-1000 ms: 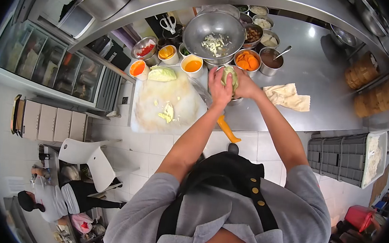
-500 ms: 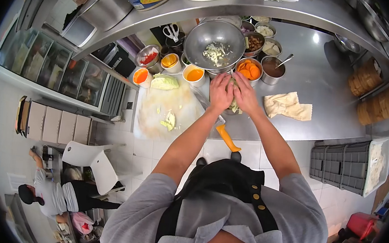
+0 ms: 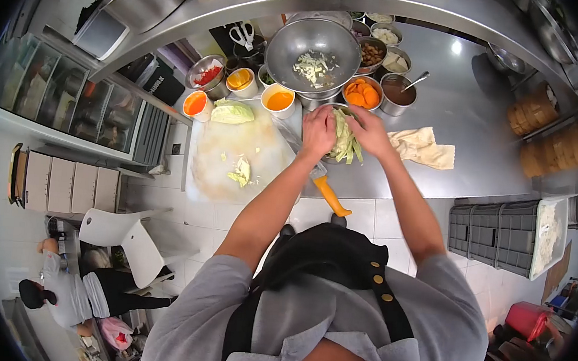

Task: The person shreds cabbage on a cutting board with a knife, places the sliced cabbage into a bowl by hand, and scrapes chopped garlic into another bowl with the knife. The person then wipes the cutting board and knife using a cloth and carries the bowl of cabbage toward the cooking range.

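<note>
Shredded cabbage [image 3: 344, 139] fills a metal bowl near the counter's front edge. My left hand [image 3: 319, 132] presses against the cabbage from the left, its fingers together. On the right side my right hand [image 3: 369, 130] rests with bent fingers against the same cabbage. A knife with an orange handle [image 3: 332, 196] lies left of the bowl, its handle past the counter edge. The white cutting board [image 3: 220, 151] carries a cabbage wedge [image 3: 233, 112] and small cabbage pieces [image 3: 241, 171]. Behind my hands sits a large metal bowl [image 3: 285, 55] with chopped pieces inside.
A bowl of orange slices [image 3: 362, 93], a pot of brown sauce [image 3: 397, 95] with a spoon and a cup of orange liquid [image 3: 280, 100] stand behind. A beige cloth [image 3: 425, 147] lies right. Another person [image 3: 76, 297] is at the lower left.
My hands have moved apart slightly from their position together over the bowl, and more of the shredded cabbage shows between them. The camera view has shifted slightly.
</note>
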A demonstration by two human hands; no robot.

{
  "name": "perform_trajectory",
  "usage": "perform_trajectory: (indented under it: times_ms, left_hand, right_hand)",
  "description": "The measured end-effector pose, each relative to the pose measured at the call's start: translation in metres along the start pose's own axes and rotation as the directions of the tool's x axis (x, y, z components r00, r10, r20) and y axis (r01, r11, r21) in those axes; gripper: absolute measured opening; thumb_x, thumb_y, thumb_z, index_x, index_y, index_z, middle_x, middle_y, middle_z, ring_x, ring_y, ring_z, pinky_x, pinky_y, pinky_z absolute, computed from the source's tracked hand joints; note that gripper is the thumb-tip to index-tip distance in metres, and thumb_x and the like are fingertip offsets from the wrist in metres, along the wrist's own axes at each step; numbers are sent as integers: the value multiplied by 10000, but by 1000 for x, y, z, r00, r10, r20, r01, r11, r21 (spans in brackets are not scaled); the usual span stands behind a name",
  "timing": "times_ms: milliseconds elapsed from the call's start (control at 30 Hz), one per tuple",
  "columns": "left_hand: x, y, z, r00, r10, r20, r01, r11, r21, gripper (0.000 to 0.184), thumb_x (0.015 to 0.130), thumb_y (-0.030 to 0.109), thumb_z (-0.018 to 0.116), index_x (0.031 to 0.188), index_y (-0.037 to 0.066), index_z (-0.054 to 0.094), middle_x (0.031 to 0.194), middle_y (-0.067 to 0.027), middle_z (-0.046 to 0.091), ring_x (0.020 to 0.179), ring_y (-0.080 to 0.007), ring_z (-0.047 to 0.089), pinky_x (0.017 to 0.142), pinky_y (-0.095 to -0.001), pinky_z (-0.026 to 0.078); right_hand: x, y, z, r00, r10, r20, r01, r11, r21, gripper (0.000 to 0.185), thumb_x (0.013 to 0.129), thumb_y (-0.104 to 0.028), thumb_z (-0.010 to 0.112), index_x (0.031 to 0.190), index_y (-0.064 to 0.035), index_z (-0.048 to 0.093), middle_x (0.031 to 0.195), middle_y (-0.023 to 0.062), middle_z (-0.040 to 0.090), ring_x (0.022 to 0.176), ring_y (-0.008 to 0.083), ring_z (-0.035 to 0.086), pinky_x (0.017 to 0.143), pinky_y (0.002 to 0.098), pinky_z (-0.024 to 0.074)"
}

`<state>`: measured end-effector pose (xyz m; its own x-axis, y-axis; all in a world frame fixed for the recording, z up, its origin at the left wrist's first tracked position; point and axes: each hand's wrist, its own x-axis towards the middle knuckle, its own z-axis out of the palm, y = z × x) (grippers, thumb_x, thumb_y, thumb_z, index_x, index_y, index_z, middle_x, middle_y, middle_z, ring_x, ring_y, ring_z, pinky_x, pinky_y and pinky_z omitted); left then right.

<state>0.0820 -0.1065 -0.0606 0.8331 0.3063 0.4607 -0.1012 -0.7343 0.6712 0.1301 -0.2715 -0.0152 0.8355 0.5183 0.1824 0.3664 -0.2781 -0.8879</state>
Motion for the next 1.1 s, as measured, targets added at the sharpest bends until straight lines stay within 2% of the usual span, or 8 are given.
perform_trajectory:
  times_ms: [133,233,333,533,633,733,833,1100]
  left_hand:
    - [0,10,-19,995,83,-47,-86,995,-59,364,880,230,549,1144,-9,625,1207,-222,595,1111,-388,544,990,-462,390]
    - [9,3,-19,989,146,-30,-148,987,-67,381,872,262,579,1150,6,627,1227,-216,587,1129,-387,533,990,-463,395]
    - [14,0,-14,994,111,19,-109,990,-95,387,863,279,600,1150,20,633,1217,-217,592,1122,-392,534,986,-460,403]
    - [6,-4,-13,988,151,-30,-152,987,-54,385,858,275,596,1122,-3,640,1164,-233,613,1086,-404,550,966,-458,421]
    - [10,10,-15,996,88,1,-88,996,-7,394,873,239,569,1175,-11,607,1189,-234,599,1110,-409,532,990,-456,397]
    - [13,22,-17,997,66,-34,-66,998,-4,453,862,266,565,1233,6,575,1191,-240,582,1082,-406,530,966,-459,400]
    - [16,26,-18,992,103,-66,-104,994,-14,449,863,253,560,1249,24,571,1207,-238,569,1088,-404,529,968,-464,394]
    - [13,19,-12,967,253,-7,-252,966,64,311,854,203,564,1125,64,622,1207,-147,590,1121,-329,529,904,-477,381]
  right_hand:
    - [-77,7,29,904,153,-399,-67,973,222,621,863,-157,646,1405,-7,383,1410,237,427,1280,316,458,1015,443,415]
    - [-95,28,83,842,54,-537,9,993,115,701,873,-178,634,1447,0,272,1499,270,240,1400,388,246,1084,492,323]
    - [-70,12,100,813,-121,-569,58,990,-127,661,901,-182,592,1434,30,264,1502,276,211,1400,434,204,1126,493,245]
    - [-32,14,83,851,-241,-467,-102,796,-597,484,938,-157,502,1358,44,373,1377,276,407,1328,484,302,1088,529,272]
    - [-8,9,69,860,-309,-406,120,895,-429,396,923,-124,497,1281,42,457,1226,271,526,1211,473,431,1016,523,349]
    - [16,6,61,938,-67,-340,0,981,-192,352,908,-106,500,1226,44,502,1148,271,558,1101,456,498,951,500,404]
    - [23,13,60,943,-129,-307,19,942,-335,347,894,-96,506,1208,52,516,1150,269,561,1096,440,506,940,482,420]
    - [3,5,47,846,-258,-466,177,961,-211,346,907,-98,469,1215,46,536,1260,257,535,1179,427,498,1006,450,402]
